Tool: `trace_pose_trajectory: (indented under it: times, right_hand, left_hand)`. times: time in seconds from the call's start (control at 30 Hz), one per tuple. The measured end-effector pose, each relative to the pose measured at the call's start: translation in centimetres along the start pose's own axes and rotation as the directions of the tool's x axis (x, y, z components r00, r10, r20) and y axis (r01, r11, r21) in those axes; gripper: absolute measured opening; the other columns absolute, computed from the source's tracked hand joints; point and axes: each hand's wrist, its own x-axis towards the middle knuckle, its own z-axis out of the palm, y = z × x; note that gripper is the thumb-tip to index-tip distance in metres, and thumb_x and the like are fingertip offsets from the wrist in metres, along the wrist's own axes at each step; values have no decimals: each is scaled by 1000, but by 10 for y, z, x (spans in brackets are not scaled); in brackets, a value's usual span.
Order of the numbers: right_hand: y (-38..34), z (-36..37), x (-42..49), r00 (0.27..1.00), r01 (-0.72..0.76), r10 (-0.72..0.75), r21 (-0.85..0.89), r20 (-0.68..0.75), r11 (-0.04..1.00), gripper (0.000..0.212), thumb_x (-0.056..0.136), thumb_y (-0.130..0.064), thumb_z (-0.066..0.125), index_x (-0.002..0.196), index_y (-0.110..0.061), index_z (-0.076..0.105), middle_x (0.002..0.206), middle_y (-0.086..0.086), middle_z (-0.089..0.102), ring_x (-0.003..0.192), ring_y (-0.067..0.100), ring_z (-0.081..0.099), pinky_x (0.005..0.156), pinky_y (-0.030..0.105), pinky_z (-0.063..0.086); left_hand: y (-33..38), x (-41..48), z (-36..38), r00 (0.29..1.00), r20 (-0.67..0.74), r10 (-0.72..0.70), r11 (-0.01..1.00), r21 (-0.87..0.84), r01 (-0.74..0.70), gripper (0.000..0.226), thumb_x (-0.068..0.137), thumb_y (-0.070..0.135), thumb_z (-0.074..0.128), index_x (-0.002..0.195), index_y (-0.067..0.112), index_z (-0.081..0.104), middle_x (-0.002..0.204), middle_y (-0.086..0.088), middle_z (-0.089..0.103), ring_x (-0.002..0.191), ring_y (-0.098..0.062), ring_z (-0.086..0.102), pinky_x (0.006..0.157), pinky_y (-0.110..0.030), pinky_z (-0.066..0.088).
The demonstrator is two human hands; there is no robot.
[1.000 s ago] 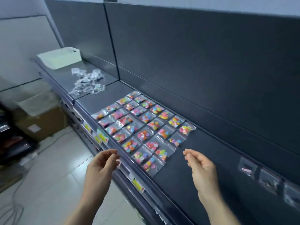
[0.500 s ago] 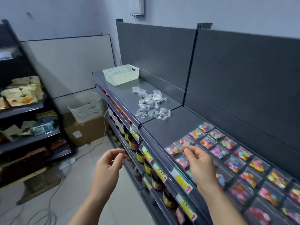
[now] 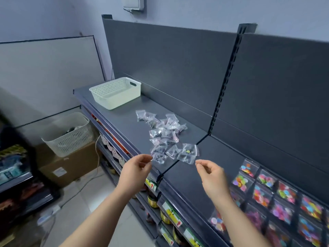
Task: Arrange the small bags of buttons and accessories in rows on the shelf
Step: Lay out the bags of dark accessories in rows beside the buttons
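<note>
Loose pile of clear bags (image 3: 165, 138) sits on the dark grey shelf (image 3: 124, 125), unsorted and overlapping, small dark bits inside. Left hand (image 3: 136, 171) hovers just in front of the pile's near edge, fingers loosely curled, thumb and forefinger close together, nothing visibly held. Can't tell whether the fingertips touch the nearest bag. Right hand (image 3: 212, 178) is just right of the pile's near corner in the same loose curl, also holding nothing. Sorted button bags (image 3: 267, 195) lie flat in rows on the same shelf, well right of the pile, full of bright coloured buttons. White basket (image 3: 115, 93) stands on the shelf beyond the pile, to its left. Price labels (image 3: 170, 211) run along the shelf's front edge below the pile, with jars (image 3: 153, 200) under them. Second basket (image 3: 68, 136) sits on a cardboard box (image 3: 71, 166), far left of the pile and lower.
</note>
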Motion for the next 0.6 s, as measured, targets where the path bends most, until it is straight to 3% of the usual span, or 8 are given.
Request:
trace_pose_trajectory:
  times: [0.13, 0.27, 0.33, 0.47, 0.53, 0.6]
  right_hand:
    - [7, 20, 48, 1000, 1, -1, -61, 3, 998, 12, 89, -15, 62, 92, -26, 66, 86, -7, 69, 73, 7, 61, 56, 6, 43]
    - [16, 35, 78, 995, 58, -38, -244, 88, 968, 16, 82, -20, 71, 96, -28, 67, 92, -13, 64, 83, 8, 58, 69, 13, 42]
    - [18, 40, 85, 990, 107, -66, -346, 128, 932, 20, 79, -24, 73, 98, -28, 69, 89, -18, 60, 86, 8, 53, 73, 14, 39]
    - [26, 48, 93, 979, 184, -111, -499, 173, 847, 20, 77, -25, 75, 96, -28, 71, 87, -15, 59, 86, 8, 47, 73, 7, 34]
    - [27, 51, 95, 981, 180, -113, -514, 159, 839, 12, 77, -23, 75, 87, -28, 71, 84, -15, 59, 84, 8, 48, 71, 7, 35]
    - [27, 52, 93, 986, 159, -110, -511, 126, 845, 12, 77, -21, 73, 73, -29, 66, 82, -14, 58, 83, 7, 48, 70, 9, 36]
  left_hand:
    - [-11, 66, 23, 987, 109, 120, 960, 240, -143, 28, 87, 35, 66, 114, 29, 67, 110, 8, 63, 97, -13, 58, 86, -31, 49]
    - [-23, 97, 37, 933, 315, 171, 849, 434, -302, 22, 81, 41, 67, 102, 33, 67, 103, 11, 57, 99, -16, 53, 84, -29, 45]
    - [-29, 104, 37, 912, 348, 215, 823, 438, -361, 13, 83, 41, 65, 92, 32, 67, 96, 13, 56, 93, -14, 52, 80, -25, 43]
    - [-26, 112, 21, 901, 341, 269, 918, 194, -347, 13, 82, 36, 70, 74, 27, 66, 85, 16, 61, 83, -4, 54, 74, -19, 43]
    - [-18, 114, 10, 927, 312, 209, 978, -63, -199, 14, 84, 25, 70, 72, 21, 62, 87, 8, 68, 83, -6, 62, 77, -22, 50]
    - [-13, 120, 6, 944, 303, 135, 970, -235, -64, 14, 88, 15, 64, 76, 15, 57, 88, -2, 71, 82, -15, 66, 77, -32, 52]
